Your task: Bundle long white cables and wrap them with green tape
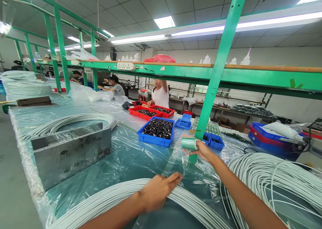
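Green steel shelving stands over a long bench sheeted in clear plastic, under bright ceiling lights. On the bench, a white cable coil lies flat in front of the person. Their left hand rests on top of it, with the fingers straight and close together, pressing on the cables; whether they also pinch anything, I cannot tell. The right hand is raised above the bench, its fingers wrapped around a green-tinted film roll. A clear film strip runs down from the roll toward the coil.

A second coil lies just right of the right arm. Farther on are a steel block inside a third coil and a blue tray of small black parts, with red trays behind it. Beyond the bench, a person in white stands at the trays, and another in a cap sits nearby.
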{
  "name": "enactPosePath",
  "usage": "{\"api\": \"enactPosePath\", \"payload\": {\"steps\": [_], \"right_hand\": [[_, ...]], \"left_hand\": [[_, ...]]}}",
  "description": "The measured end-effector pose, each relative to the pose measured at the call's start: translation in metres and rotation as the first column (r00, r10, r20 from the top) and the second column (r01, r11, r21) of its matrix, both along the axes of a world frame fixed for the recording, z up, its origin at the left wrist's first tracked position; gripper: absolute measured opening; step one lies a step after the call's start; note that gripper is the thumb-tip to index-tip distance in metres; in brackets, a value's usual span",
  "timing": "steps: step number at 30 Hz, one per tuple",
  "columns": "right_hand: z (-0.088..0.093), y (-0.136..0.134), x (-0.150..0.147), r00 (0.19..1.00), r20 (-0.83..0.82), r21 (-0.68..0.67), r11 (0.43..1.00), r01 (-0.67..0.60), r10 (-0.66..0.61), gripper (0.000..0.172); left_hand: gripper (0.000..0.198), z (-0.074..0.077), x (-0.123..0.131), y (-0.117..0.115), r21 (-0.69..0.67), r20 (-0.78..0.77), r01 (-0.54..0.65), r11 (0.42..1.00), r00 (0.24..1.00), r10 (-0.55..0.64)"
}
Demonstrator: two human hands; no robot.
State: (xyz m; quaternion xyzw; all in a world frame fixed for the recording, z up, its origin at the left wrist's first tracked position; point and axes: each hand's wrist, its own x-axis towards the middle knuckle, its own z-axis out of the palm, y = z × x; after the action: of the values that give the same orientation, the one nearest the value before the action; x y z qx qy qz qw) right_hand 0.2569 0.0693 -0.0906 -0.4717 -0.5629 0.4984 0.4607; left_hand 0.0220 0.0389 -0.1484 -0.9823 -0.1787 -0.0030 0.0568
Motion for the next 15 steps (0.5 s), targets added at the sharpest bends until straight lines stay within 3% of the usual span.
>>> {"api": "enactPosePath", "payload": {"steps": [3,8,11,15], "right_hand": [[-0.022,0.008,0.006,0.959,0.279,-0.083,0.994,0.076,-0.050,0.025],[-0.044,0.012,0.005,0.750,0.661,-0.171,0.975,0.144,0.005,0.020],[-0.040,0.008,0.000,0.619,0.782,-0.066,0.976,0.206,-0.078,0.024],[-0.016,-0.010,-0.002,0.498,0.834,0.105,0.955,0.279,-0.237,0.036]], "left_hand": [[0.077,0.004,-0.002,0.001,-0.074,0.044,0.007,0.997,0.999,-0.004],[0.076,0.009,-0.002,0.000,-0.120,0.078,0.024,0.992,0.997,-0.015],[0.079,0.009,-0.003,0.000,-0.102,0.074,0.007,0.995,0.997,0.000],[0.084,0.006,-0.003,0.000,-0.070,0.048,-0.028,0.997,0.998,0.031]]}}
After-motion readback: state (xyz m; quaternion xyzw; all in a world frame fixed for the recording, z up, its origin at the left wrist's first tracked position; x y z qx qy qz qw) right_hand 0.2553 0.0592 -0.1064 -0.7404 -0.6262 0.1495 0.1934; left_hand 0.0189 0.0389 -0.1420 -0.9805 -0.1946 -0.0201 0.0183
